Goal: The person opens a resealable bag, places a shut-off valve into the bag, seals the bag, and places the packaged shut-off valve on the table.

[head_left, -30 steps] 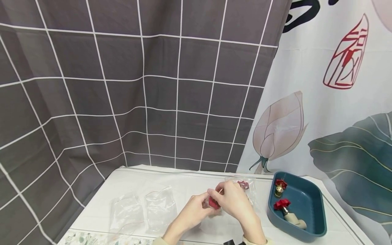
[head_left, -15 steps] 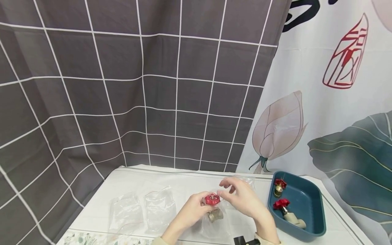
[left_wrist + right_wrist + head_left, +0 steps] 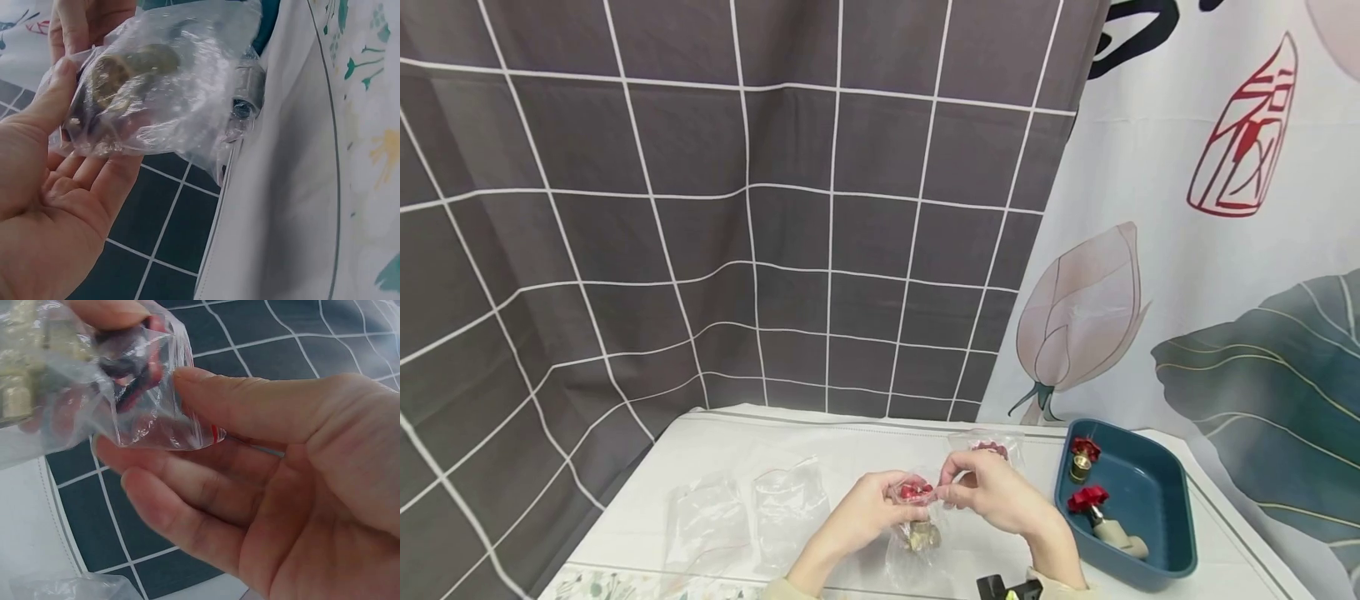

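In the head view a brass valve (image 3: pixel 922 536) with a red handwheel (image 3: pixel 914 490) hangs inside a clear zip bag (image 3: pixel 904 568). My left hand (image 3: pixel 867 510) grips the valve through the plastic, at its handwheel end. My right hand (image 3: pixel 1000 493) pinches the bag's edge just right of the wheel. The left wrist view shows the brass body (image 3: pixel 112 81) blurred behind crinkled plastic, the left thumb on the near side. From the right wrist, the right thumb presses the bag's red-striped zip edge (image 3: pixel 215 432), its other fingers lying below.
Another bagged valve with a red handwheel (image 3: pixel 991 450) lies behind the right hand. Two flat clear bags (image 3: pixel 707 521) lie left on the white table (image 3: pixel 857 437). At right, a blue tray (image 3: pixel 1165 500) holds a small brass valve (image 3: pixel 1081 465) and a beige pipe valve (image 3: pixel 1116 537).
My right hand first drew off the bagged valve to the right, then came back to pinch the bag's edge. The left hand kept its grip, and the handwheel tipped away from its face-up pose.
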### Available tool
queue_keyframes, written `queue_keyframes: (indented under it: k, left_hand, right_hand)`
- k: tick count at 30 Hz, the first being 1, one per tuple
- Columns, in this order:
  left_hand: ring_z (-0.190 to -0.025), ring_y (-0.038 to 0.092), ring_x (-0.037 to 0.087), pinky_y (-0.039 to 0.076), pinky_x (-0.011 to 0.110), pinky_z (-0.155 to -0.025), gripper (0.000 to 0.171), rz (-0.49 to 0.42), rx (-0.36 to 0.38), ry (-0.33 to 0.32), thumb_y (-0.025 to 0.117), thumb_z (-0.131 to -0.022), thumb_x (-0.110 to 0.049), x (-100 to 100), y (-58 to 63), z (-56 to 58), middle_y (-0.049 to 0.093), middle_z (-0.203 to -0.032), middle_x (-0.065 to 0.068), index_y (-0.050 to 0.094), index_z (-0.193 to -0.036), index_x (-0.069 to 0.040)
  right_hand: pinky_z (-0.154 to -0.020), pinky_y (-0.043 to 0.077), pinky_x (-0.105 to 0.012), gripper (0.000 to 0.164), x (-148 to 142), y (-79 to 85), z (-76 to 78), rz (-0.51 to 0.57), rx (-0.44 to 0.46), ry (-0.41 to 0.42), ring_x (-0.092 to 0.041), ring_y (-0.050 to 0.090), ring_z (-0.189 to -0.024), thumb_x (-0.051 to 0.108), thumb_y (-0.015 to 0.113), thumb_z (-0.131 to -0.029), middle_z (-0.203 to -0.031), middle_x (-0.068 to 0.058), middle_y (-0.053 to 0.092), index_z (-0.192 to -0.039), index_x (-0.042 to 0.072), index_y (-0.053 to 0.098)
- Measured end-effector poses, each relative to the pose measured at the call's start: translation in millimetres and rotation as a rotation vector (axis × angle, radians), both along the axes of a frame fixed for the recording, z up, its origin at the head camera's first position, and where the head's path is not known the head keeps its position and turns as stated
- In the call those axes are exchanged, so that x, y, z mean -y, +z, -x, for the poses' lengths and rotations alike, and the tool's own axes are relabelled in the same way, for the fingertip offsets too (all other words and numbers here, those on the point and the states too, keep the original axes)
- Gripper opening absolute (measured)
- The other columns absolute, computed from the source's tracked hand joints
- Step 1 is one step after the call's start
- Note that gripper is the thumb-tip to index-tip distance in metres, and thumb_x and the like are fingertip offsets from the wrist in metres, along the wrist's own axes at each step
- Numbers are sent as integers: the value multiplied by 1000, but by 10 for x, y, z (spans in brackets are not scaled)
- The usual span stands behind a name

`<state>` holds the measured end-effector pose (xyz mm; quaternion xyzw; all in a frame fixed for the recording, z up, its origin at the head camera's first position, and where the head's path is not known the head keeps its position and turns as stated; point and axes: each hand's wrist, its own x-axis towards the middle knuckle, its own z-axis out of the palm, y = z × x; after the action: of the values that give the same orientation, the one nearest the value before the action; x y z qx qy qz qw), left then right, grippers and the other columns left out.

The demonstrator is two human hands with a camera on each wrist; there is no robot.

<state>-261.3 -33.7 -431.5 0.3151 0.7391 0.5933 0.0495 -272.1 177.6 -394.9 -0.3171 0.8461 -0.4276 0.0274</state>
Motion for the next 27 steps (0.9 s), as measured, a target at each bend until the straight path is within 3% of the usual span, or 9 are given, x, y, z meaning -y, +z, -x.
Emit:
queue_keyframes:
  k: [6, 11, 15, 20, 27]
  left_hand:
    - [-79, 62, 11, 49, 24, -69, 46, -10, 7, -25, 65, -79, -19, 36, 1, 1, 64, -95, 1, 52, -118, 0]
    - [-87, 60, 10, 46, 24, -78, 27, 35, -62, 40, 58, -84, -22, 73, 28, 6, 63, -103, 3, 63, -105, -5]
    - [-84, 61, 11, 47, 24, -75, 22, 63, -88, 75, 56, -86, -21, 95, 50, 1, 66, -92, 2, 67, -94, -5]
    - [-81, 62, 13, 48, 24, -74, 20, 68, -108, 82, 58, -84, -21, 120, 65, 7, 66, -90, 1, 66, -94, -6]
    - [-80, 62, 12, 47, 24, -74, 18, 96, -106, 144, 61, -82, -21, 226, 99, 44, 65, -89, 1, 66, -93, -7]
  right_hand:
    - [-54, 47, -26, 9, -34, 27, -18, -8, 12, -7, -17, 61, -64, 12, 64, -79, -76, 2, 61, -75, 13, 57]
    - [-54, 47, -25, 11, -60, 24, -21, -19, -25, -12, -12, 60, -64, 10, 65, -78, -74, 3, 61, -73, 14, 56]
    - [-55, 46, -24, 12, -58, 14, -21, -63, -63, -25, -7, 58, -63, 12, 65, -78, -74, 6, 59, -72, 15, 55]
    - [-53, 44, -23, 12, -47, 5, -9, -83, -65, -55, -8, 55, -61, 9, 65, -77, -71, 5, 59, -72, 13, 55]
    - [-50, 43, -23, 12, -54, -16, 8, -99, -54, -80, -8, 50, -58, 5, 65, -77, -69, 4, 57, -73, 11, 55]
